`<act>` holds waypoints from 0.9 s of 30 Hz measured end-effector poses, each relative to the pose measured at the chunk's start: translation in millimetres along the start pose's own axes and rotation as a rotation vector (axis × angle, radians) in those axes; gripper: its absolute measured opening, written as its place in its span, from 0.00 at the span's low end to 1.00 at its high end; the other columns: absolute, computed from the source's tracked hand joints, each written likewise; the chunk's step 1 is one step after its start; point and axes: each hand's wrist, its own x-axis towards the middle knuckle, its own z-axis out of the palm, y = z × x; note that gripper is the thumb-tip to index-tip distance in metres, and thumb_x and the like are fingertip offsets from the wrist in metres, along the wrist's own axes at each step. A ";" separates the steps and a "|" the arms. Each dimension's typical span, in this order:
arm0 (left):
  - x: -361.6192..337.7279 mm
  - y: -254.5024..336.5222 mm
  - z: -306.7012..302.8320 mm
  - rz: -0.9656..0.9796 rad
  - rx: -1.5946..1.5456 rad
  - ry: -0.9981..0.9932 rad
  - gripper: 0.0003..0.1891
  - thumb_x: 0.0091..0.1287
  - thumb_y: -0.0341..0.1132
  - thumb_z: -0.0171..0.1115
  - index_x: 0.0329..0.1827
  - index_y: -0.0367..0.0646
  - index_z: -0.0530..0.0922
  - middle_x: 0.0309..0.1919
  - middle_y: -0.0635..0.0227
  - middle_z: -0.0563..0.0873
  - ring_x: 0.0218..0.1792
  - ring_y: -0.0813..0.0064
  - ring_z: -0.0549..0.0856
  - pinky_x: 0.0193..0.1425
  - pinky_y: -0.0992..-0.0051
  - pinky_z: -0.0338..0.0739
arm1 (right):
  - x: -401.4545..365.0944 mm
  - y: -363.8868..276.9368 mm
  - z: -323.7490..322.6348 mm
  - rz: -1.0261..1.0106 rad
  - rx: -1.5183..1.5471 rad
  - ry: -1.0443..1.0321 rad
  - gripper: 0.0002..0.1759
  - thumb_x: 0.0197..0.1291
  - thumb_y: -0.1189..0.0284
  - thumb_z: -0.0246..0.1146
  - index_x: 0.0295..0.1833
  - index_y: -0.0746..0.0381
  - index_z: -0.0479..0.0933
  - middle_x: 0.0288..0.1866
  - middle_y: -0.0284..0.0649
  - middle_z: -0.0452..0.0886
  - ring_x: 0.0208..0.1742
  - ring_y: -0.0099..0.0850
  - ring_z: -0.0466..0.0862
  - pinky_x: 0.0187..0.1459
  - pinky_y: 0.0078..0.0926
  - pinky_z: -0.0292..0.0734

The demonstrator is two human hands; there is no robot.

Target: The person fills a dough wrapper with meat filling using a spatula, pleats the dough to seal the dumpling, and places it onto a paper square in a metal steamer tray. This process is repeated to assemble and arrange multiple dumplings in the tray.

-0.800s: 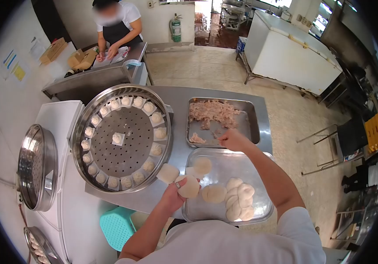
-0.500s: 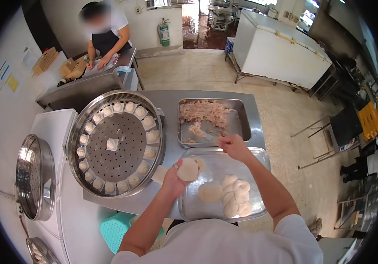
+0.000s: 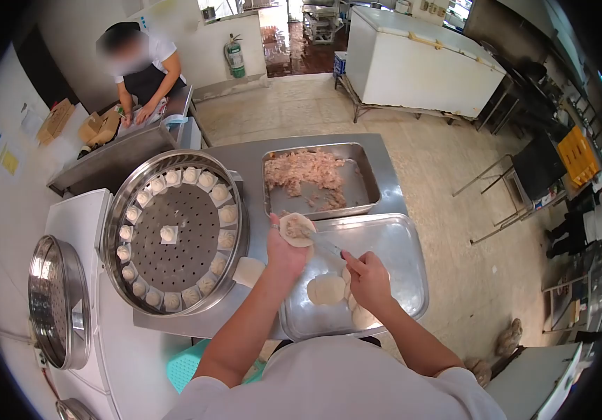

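Note:
My left hand [image 3: 287, 257] cradles a round dough wrapper [image 3: 307, 241] with a dab of minced meat on it, thumb up along its edge. Closed around the handle of a metal spatula [image 3: 327, 245] is my right hand [image 3: 368, 281]; the blade's tip presses on the meat. Just beyond, a steel pan [image 3: 362, 187] holds more minced meat [image 3: 308, 168]. Below, on a metal tray [image 3: 392, 241], lie a flat dough piece [image 3: 326, 289] and dough balls [image 3: 362, 318], partly hidden by my right hand.
Left of my hands stands a round perforated steamer [image 3: 175, 269] ringed with filled buns [image 3: 227, 214] on paper squares. White paper squares [image 3: 248, 271] lie beside it. Another steamer tray [image 3: 52, 301] leans at far left. A person [image 3: 148, 77] works at a side table.
My right hand has brought the spatula from the meat pan back to the wrapper, which now carries meat. My left hand has moved up towards the pan. The view has shifted slightly.

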 end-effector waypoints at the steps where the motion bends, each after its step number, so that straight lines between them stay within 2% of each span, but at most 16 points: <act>1: -2.8 0.5 -1.3 -0.004 0.025 -0.014 0.31 0.83 0.62 0.39 0.54 0.44 0.80 0.50 0.54 0.86 0.56 0.52 0.83 0.67 0.54 0.77 | 0.2 -4.3 -7.0 -0.009 0.016 0.029 0.20 0.64 0.77 0.68 0.60 0.49 0.88 0.34 0.42 0.77 0.34 0.41 0.81 0.35 0.40 0.78; 5: -28.6 -8.0 18.9 -0.058 0.196 0.038 0.32 0.83 0.63 0.38 0.54 0.43 0.80 0.49 0.54 0.86 0.57 0.52 0.83 0.67 0.53 0.76 | 11.2 -10.5 -12.1 -0.095 -0.010 0.097 0.18 0.64 0.75 0.69 0.58 0.48 0.88 0.32 0.40 0.76 0.32 0.40 0.80 0.32 0.40 0.78; 6: -29.0 -9.0 16.8 -0.064 0.155 0.029 0.33 0.82 0.64 0.38 0.54 0.42 0.80 0.49 0.54 0.86 0.57 0.51 0.83 0.67 0.52 0.76 | 11.5 -10.3 -10.7 -0.129 -0.037 0.104 0.18 0.63 0.75 0.69 0.58 0.47 0.88 0.31 0.39 0.76 0.32 0.40 0.80 0.31 0.40 0.78; 9: -30.9 -10.4 15.5 -0.084 0.113 0.005 0.34 0.82 0.64 0.38 0.54 0.41 0.80 0.49 0.54 0.86 0.57 0.50 0.83 0.67 0.51 0.76 | 0.8 -12.6 -33.9 -0.052 -0.144 -0.015 0.17 0.63 0.74 0.69 0.56 0.46 0.89 0.33 0.38 0.77 0.32 0.38 0.81 0.30 0.39 0.79; 14: -48.5 -13.7 15.9 -0.184 0.300 -0.043 0.35 0.82 0.65 0.38 0.56 0.38 0.78 0.51 0.53 0.86 0.56 0.49 0.84 0.66 0.50 0.76 | -4.2 -10.6 -45.2 -0.187 -0.212 0.063 0.18 0.62 0.74 0.68 0.55 0.44 0.89 0.34 0.37 0.79 0.35 0.36 0.83 0.30 0.38 0.79; 18: -60.7 -17.6 17.9 -0.270 0.355 0.056 0.32 0.81 0.65 0.44 0.54 0.40 0.78 0.48 0.57 0.85 0.53 0.52 0.85 0.64 0.51 0.79 | -20.3 8.8 -62.3 -0.194 -0.231 0.097 0.18 0.59 0.76 0.70 0.53 0.44 0.90 0.34 0.36 0.79 0.35 0.36 0.84 0.29 0.37 0.79; 20: -57.6 -23.1 11.1 -0.296 0.409 0.014 0.32 0.81 0.64 0.43 0.54 0.41 0.78 0.48 0.58 0.85 0.53 0.53 0.85 0.64 0.51 0.80 | -34.8 11.6 -80.4 -0.074 -0.194 0.160 0.18 0.58 0.76 0.70 0.52 0.45 0.91 0.32 0.36 0.80 0.34 0.36 0.85 0.29 0.37 0.78; 23: -52.2 -39.7 -6.2 -0.398 0.426 -0.072 0.35 0.82 0.64 0.40 0.57 0.38 0.79 0.51 0.55 0.86 0.56 0.51 0.84 0.65 0.52 0.78 | -63.6 8.3 -97.7 0.121 -0.134 0.230 0.17 0.58 0.76 0.71 0.52 0.47 0.91 0.32 0.38 0.82 0.33 0.38 0.85 0.31 0.38 0.79; 25: -49.3 -56.4 -17.5 -0.467 0.437 -0.194 0.32 0.82 0.62 0.42 0.58 0.40 0.78 0.55 0.57 0.86 0.56 0.54 0.85 0.65 0.52 0.79 | -86.4 6.0 -97.9 0.204 -0.095 0.292 0.18 0.59 0.77 0.70 0.53 0.47 0.91 0.33 0.38 0.83 0.33 0.39 0.85 0.32 0.39 0.80; 26: -49.5 -69.7 -21.4 -0.520 0.440 -0.264 0.30 0.82 0.62 0.43 0.59 0.42 0.78 0.57 0.58 0.85 0.56 0.56 0.85 0.65 0.51 0.79 | -99.2 -1.8 -100.2 0.275 -0.059 0.259 0.18 0.59 0.77 0.70 0.53 0.47 0.91 0.35 0.40 0.84 0.34 0.40 0.86 0.34 0.39 0.81; 27: -52.2 -82.0 -18.3 -0.568 0.436 -0.243 0.31 0.82 0.62 0.43 0.61 0.41 0.78 0.57 0.58 0.85 0.58 0.56 0.85 0.66 0.52 0.78 | -113.8 -5.1 -95.6 0.299 -0.036 0.289 0.17 0.59 0.76 0.71 0.52 0.46 0.92 0.35 0.40 0.85 0.34 0.40 0.86 0.34 0.38 0.81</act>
